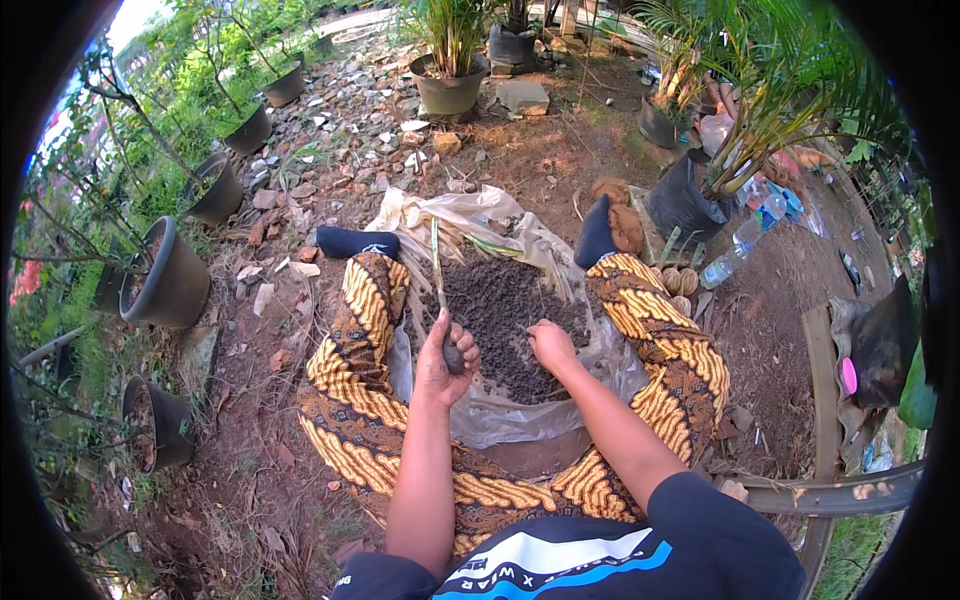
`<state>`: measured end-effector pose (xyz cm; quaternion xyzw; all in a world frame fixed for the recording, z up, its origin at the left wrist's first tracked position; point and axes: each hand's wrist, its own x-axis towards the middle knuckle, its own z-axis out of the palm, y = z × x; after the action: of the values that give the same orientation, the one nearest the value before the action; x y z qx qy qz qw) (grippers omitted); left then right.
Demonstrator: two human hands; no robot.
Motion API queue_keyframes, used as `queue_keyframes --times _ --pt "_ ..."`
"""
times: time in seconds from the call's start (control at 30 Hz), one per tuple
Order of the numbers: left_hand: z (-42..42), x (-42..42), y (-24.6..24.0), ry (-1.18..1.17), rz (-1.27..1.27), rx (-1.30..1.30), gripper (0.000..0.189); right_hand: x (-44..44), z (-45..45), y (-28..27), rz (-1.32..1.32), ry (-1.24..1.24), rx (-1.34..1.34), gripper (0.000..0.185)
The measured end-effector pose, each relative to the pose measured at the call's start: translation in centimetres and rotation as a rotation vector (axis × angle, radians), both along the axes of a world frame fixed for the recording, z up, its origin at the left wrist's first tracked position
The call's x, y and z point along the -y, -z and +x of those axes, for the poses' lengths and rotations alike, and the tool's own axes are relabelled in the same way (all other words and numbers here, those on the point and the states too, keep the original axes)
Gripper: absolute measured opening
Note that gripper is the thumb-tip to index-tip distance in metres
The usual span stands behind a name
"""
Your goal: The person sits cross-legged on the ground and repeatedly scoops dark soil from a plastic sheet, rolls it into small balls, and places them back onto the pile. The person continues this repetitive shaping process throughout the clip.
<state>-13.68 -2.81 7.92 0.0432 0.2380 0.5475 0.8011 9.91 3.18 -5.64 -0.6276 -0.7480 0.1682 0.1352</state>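
My left hand [448,367] is closed around the dark, soil-coated base [453,354] of a plant cutting. Its long, narrow green leaf [436,259] points up and away from me. My right hand [553,346] rests at the surface of a heap of dark, crumbly soil [495,300], fingers curled; whether they pinch anything is hidden. The soil lies on a crumpled translucent plastic sheet [517,429] between my legs. At the soil's far edge lies another green leaf with yellowish edges [491,246].
Beyond my right leg sit several brown balls [679,282], some with cut leaves, beside plastic bottles [739,247]. Brown fibre [622,221] lies by my right foot. A black plant bag [686,199] stands farther right. Potted plants [169,274] line the left; rubble [337,142] covers ground ahead.
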Motion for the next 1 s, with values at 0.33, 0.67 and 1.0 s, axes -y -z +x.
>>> queue_keyframes --times 0.33,0.67,1.0 --pt "1.4 -0.8 0.1 0.119 0.071 -0.062 0.054 1.2 -1.4 2.9 -0.037 0.109 0.05 0.02" --pt "3.6 -2.1 2.7 -0.008 -0.072 -0.425 0.048 2.4 -4.3 3.3 0.077 -0.11 -0.158 0.016" --pt "4.6 -3.4 5.6 -0.002 -0.136 -0.475 0.041 1.8 -5.3 2.5 0.003 -0.016 -0.072 0.015"
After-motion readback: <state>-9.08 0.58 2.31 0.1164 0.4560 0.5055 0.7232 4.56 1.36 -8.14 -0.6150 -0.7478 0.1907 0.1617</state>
